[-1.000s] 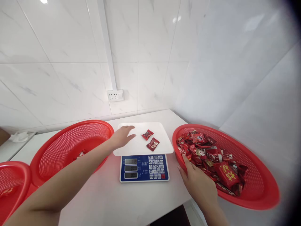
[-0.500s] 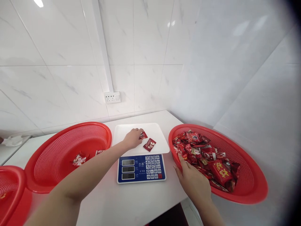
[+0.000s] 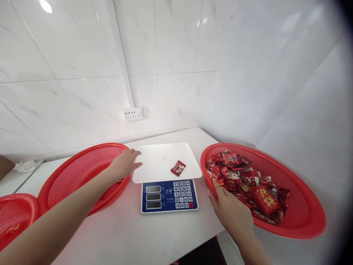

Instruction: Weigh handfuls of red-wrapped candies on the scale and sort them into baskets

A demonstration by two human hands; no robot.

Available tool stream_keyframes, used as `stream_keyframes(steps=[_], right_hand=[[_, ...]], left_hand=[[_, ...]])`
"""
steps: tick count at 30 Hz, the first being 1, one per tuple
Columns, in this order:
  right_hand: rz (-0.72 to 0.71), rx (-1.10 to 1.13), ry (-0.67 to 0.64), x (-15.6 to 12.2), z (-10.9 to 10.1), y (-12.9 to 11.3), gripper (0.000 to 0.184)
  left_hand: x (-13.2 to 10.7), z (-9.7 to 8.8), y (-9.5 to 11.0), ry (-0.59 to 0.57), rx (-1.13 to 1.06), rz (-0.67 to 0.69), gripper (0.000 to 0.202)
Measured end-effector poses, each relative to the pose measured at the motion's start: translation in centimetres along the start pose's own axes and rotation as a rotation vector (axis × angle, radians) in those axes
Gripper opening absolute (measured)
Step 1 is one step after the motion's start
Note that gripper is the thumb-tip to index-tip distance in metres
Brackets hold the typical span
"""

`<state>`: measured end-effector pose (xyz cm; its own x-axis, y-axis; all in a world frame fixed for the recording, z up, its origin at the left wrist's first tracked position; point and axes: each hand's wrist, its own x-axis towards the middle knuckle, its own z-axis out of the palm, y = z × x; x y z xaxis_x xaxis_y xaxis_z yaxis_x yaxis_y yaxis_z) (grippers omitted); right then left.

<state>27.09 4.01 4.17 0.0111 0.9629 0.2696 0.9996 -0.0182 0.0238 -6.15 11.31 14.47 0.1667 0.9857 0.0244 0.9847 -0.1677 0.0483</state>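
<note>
My left hand [image 3: 125,162] is over the left edge of the scale's white pan [image 3: 154,162], its thumb and fingers apart and nothing visible between them. One small dark red packet [image 3: 178,168] lies on the right part of that pan. Below it is the blue front panel [image 3: 167,206] of the scale, with keys and three small displays. My right hand [image 3: 234,213] grips the near left rim of a red plastic basket [image 3: 306,217], thumb outside and fingers over the edge. Inside this basket lies a heap of red snack packets [image 3: 263,200].
A second red basket [image 3: 71,176] stands left of the scale, partly covered by my left forearm. Part of a third red basket [image 3: 26,200] shows at the lower left. A wall socket [image 3: 133,114] is behind the white table [image 3: 124,235].
My left hand has moved left from the pan's middle, and its fingers have spread. Of two packets on the pan, one is gone from there. My right hand stays at the basket rim.
</note>
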Motion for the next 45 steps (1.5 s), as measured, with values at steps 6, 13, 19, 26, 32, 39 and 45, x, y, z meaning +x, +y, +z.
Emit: stream_keyframes(steps=[6,13,19,26,32,39,45], right_hand=[[0.017,-0.033,-0.006,-0.1,0.0,-0.2,0.043],[-0.004,-0.030,0.019,-0.3,0.1,0.0,0.041],[0.012,-0.015,0.000,-0.3,-0.2,0.1,0.042],[-0.005,0.009,-0.007,-0.4,-0.1,0.3,0.042],[0.026,0.022,-0.013,-0.5,0.0,0.3,0.045],[0.009,0.011,-0.036,-0.5,-0.3,0.2,0.047],[0.005,-0.005,-0.043,-0.5,-0.2,0.3,0.047]], left_hand=[[3.6,3.8,9.4,-0.042,-0.133,0.254,0.038],[5.5,6.2,12.4,-0.039,-0.162,0.324,0.028],[3.7,4.2,7.9,0.044,-0.187,0.251,0.031],[-0.9,-0.3,-2.4,0.210,-0.100,-0.106,0.029],[-6.0,0.5,-5.3,-0.020,-0.066,-0.224,0.044],[-10.0,3.7,-2.2,-0.250,-0.063,-0.203,0.050],[-10.1,4.4,-3.7,-0.171,0.138,-0.250,0.053]])
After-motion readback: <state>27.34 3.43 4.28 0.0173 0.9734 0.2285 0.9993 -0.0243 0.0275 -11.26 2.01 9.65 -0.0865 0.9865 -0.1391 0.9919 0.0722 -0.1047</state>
